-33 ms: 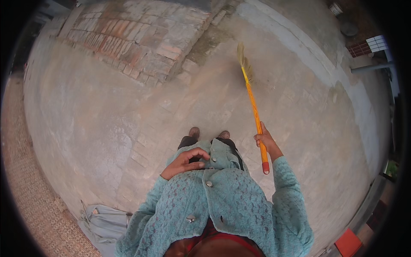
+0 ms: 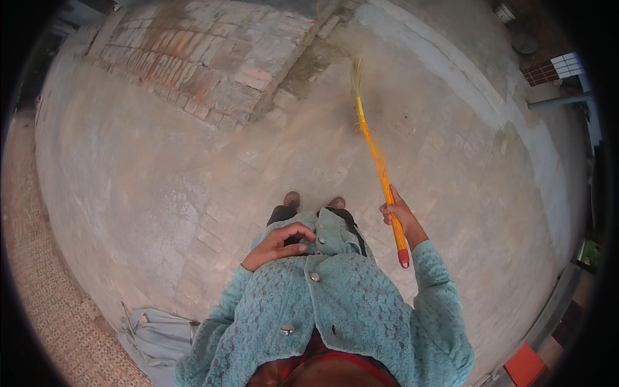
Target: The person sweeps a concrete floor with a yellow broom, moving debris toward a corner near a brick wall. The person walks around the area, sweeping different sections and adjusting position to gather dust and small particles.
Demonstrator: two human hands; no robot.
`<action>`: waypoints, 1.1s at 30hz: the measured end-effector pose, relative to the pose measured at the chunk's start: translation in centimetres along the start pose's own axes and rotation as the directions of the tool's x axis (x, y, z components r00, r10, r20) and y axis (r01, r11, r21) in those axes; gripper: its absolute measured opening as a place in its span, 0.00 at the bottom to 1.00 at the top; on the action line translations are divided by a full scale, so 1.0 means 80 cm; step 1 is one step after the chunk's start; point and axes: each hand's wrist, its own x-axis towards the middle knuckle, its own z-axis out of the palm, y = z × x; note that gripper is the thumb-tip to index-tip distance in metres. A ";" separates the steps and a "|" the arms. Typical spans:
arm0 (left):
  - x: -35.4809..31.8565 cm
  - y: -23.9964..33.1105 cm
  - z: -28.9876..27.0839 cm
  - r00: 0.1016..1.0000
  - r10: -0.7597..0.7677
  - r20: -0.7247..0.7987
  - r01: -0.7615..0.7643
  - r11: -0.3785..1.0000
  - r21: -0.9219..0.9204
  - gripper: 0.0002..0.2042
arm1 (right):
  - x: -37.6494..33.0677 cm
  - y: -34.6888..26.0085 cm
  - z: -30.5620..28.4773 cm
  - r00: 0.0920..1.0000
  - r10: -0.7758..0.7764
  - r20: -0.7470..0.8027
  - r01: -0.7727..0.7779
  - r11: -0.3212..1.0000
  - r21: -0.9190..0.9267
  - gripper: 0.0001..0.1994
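Bristle tips (image 2: 356,69) blurred, trousers (image 2: 282,213) mostly hidden; cardigan (image 2: 361,293) cut off

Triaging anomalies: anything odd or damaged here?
The weathered red-grey brick patch, upper left, looks damaged: ragged edge, uneven bricks. At lower left, a grey-blue cloth-like sheet lies crumpled, perhaps dropped. The yellow-bristled, orange-handled broom in the right hand looks intact.

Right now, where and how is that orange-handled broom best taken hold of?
Probably low on the slim orange handle, just ahead of the red tip, coming from the right, as the right hand does: the broom slants away forward, so this end lies nearest and the bristles farthest.
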 end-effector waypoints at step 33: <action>0.014 0.044 0.050 0.999 -0.031 -0.028 0.033 0.998 0.052 0.09 | 0.014 -0.003 0.021 0.908 -0.159 0.387 -0.146 0.747 0.649 0.38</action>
